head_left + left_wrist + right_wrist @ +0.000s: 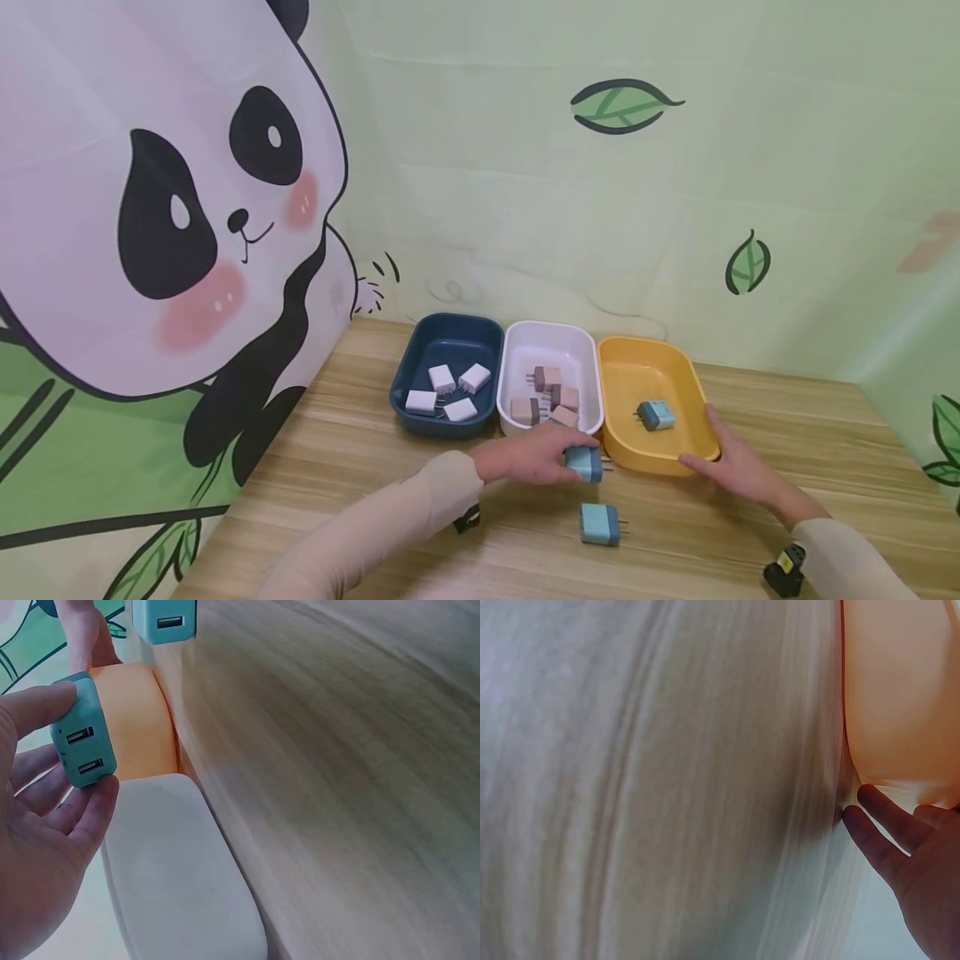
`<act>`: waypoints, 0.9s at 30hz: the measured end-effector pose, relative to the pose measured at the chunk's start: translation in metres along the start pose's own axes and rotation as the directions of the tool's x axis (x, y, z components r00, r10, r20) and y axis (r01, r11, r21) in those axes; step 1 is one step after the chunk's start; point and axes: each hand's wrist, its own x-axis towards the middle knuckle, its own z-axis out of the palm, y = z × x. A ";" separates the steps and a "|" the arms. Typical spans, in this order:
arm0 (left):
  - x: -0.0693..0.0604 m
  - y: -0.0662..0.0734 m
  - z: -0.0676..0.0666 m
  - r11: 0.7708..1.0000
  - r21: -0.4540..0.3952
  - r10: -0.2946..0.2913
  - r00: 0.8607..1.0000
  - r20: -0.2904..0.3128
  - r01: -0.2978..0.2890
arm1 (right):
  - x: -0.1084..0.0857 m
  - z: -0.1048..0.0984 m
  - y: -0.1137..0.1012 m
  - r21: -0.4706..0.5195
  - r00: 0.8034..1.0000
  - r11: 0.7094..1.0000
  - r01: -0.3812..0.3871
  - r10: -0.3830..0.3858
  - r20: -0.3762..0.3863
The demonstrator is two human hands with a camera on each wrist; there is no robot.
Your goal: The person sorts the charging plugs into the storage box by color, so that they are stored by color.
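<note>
My left hand (525, 457) pinches a light-blue USB charger (581, 463) between thumb and fingers, in front of the white and yellow trays, prongs pointing right. Two USB ports show on this charger (84, 742) in the left wrist view. My right hand (738, 468) touches the near right corner of the yellow tray (637, 367). In the right wrist view its fingers (876, 838) lie fairly straight against the tray's side. One blue charger (657, 415) lies inside the yellow tray, and another blue charger (599, 524) lies on the table nearer to me.
A white tray (551, 333) with several pink chargers (564, 397) stands left of the yellow one. Beside it is a dark blue tray (457, 327) holding several white chargers (461, 410). Behind the wooden table (330, 467) hangs a panda-print cloth (480, 208).
</note>
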 end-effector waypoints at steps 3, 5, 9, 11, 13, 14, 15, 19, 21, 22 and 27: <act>0.002 0.002 -0.001 1.000 0.020 -0.003 1.000 -0.009 0.003 | 0.000 0.000 0.000 -0.007 1.000 1.000 0.004 -0.004 -0.005; 0.003 0.004 -0.002 1.000 0.027 -0.008 1.000 -0.018 0.008 | 0.000 0.000 0.000 -0.009 1.000 1.000 0.008 -0.008 -0.008; 0.008 0.006 -0.005 1.000 0.023 -0.012 0.999 -0.035 0.012 | 0.000 -0.001 -0.001 -0.007 1.000 1.000 0.014 -0.014 -0.011; 0.011 0.006 -0.007 1.000 0.024 -0.005 0.999 -0.045 0.006 | 0.000 -0.001 -0.001 -0.004 1.000 1.000 0.014 -0.014 -0.010; 0.013 0.006 -0.008 0.999 0.035 0.000 0.999 -0.055 0.002 | 0.000 -0.001 -0.002 -0.009 1.000 1.000 0.012 -0.012 -0.011; 0.015 0.006 -0.009 0.999 0.042 0.006 0.998 -0.062 -0.003 | 0.000 -0.001 -0.002 -0.011 1.000 1.000 0.010 -0.011 -0.012; 0.016 0.006 -0.010 0.999 0.048 0.010 0.997 -0.070 -0.007 | 0.000 -0.002 -0.003 -0.016 1.000 1.000 0.012 -0.012 -0.014; 0.020 0.008 -0.013 0.999 0.046 0.012 0.996 -0.091 -0.007 | 0.000 -0.002 -0.004 -0.022 1.000 1.000 0.013 -0.013 -0.019; 0.023 0.010 -0.015 0.999 0.045 0.009 0.995 -0.096 -0.004 | 0.000 -0.002 -0.004 -0.020 1.000 1.000 0.013 -0.014 -0.020; 0.024 0.010 -0.016 0.999 0.045 0.005 0.995 -0.096 -0.001 | 0.000 -0.002 -0.004 -0.017 1.000 1.000 0.012 -0.012 -0.019; 0.028 0.012 -0.017 0.999 0.045 -0.008 0.995 -0.098 0.013 | 0.000 -0.001 -0.002 -0.020 1.000 1.000 0.017 -0.018 -0.023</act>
